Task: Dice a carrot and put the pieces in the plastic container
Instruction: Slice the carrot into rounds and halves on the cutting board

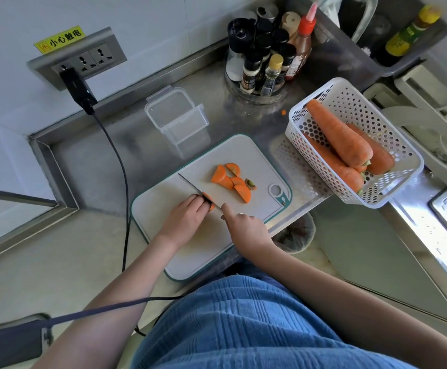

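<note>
The left hand (187, 212) is pinning the carrot piece (208, 198); the right hand (239, 222) is gripping the knife (194, 186); fingertips should be staying tucked back from the blade.

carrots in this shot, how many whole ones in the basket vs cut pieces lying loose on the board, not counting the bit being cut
whole carrots in the white basket: 3
loose cut pieces on the cutting board: about 5
total: about 8

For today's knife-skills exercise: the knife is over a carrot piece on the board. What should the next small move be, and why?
Probably press the steel knife blade down through the orange carrot piece that the left hand holds. The right hand grips the handle, the cut half-rounds are still large, and the clear plastic container looks empty.
</note>
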The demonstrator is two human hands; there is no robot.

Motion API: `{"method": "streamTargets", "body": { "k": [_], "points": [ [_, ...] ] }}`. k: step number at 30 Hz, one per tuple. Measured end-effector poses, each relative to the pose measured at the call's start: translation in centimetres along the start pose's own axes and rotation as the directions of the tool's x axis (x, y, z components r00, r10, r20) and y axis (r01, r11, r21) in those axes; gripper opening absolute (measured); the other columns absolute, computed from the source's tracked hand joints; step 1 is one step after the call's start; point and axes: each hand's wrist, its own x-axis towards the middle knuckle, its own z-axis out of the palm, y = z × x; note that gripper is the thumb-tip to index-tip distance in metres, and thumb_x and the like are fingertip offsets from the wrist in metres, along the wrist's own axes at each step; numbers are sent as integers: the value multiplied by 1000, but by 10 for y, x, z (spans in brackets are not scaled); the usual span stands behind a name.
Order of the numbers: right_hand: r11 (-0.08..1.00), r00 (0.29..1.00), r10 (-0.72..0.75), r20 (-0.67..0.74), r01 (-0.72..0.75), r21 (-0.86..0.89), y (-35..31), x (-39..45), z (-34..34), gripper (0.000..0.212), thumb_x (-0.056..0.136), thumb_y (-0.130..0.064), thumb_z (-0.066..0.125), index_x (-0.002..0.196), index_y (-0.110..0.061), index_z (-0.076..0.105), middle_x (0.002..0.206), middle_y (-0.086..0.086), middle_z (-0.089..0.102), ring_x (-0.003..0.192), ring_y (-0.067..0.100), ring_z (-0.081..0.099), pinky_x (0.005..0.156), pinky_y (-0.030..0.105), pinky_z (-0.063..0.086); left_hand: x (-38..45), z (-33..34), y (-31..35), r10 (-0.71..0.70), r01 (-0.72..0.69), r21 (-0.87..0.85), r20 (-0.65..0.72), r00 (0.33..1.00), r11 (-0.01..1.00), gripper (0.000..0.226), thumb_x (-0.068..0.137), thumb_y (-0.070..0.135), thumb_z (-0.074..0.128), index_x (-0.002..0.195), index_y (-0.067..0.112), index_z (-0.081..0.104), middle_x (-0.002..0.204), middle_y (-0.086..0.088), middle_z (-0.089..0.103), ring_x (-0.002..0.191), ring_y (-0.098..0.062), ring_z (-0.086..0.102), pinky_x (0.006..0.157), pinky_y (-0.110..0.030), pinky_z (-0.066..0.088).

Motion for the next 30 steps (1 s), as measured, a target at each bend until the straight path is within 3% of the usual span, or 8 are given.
{"method": "streamTargets", "body": {
  "k": [9, 14, 16, 19, 21, 25, 28, 30],
  "points": [
    [997, 998, 22, 56, -26, 70, -11, 18, -1, 41, 90, 6, 38, 124, -13, 26, 66, 4, 37, 65, 28, 45, 59, 37, 36, -1, 4, -3, 24, -23, 13, -38, 999, 1000, 16, 83, -1, 44, 91, 2, 57, 83, -13, 60, 88, -24, 50, 64, -37, 56],
    [998, 997, 22, 71, -26, 63, -5, 23, -8, 31, 95, -2, 38, 122, -15, 28, 76, 9, 49, 67, 28, 51, 56, 36, 36, -4, 7, -3, 4, -3, 9, -57, 998, 1000, 17, 81, -1, 47, 93, 1, 59, 92, -13, 58, 93, -24, 50, 68, -36, 56],
    [999, 999, -9, 49, 11, -45, 1, 21, -13, 30, 97, -4, 39, 123, -14, 29, 75, 8, 53, 60, 26, 48, 51, 34, 33, -4, 7, -2, -14, 15, 20, -36, 999, 1000, 15, 82, 1, 50, 91, 1, 62, 89, -13, 60, 91, -23, 50, 66, -36, 56],
    [987, 998, -27, 55, 36, -159, 11, 8, -18, 49, 89, 4, 44, 131, -14, 26, 65, 1, 40, 50, 22, 37, 49, 33, 32, -6, 6, 0, -25, 26, 32, -12, 1000, 999, 14, 81, 2, 53, 92, 2, 62, 87, -13, 60, 89, -23, 49, 64, -37, 56],
    [985, 997, -19, 69, 30, -172, 18, 0, -20, 61, 87, 6, 46, 138, -16, 23, 70, 3, 43, 59, 27, 49, 53, 35, 36, -9, 6, 0, -35, 35, 19, -4, 999, 999, 19, 76, -4, 64, 94, 2, 62, 90, -13, 60, 91, -24, 49, 66, -37, 56],
    [992, 998, -17, 62, 25, -126, 26, -7, -21, 89, 88, 3, 47, 151, -31, -6, 67, 2, 40, 67, 29, 54, 57, 37, 39, -9, 6, 1, -77, 77, 10, 37, 996, 997, 34, 63, -6, 80, 92, 1, 64, 95, -14, 62, 95, -24, 48, 66, -36, 56],
    [996, 1000, -1, 22, 3, -85, 29, -7, -19, 84, 91, 2, 41, 151, -33, -5, 63, 1, 39, 61, 27, 49, 53, 35, 37, -8, 5, 1, -74, 74, 5, 50, 996, 997, 31, 66, -3, 79, 91, 5, 61, 92, -11, 59, 90, -23, 48, 61, -36, 55],
    [998, 1000, -2, -17, 1, -61, 29, -7, -18, 65, 99, -9, 37, 151, -31, 6, 65, 2, 46, 63, 29, 54, 52, 33, 37, -8, 5, -1, -60, 60, -2, 55, 997, 998, 30, 70, -2, 76, 93, 6, 59, 90, -9, 57, 87, -23, 48, 59, -36, 54]
  ]
}}
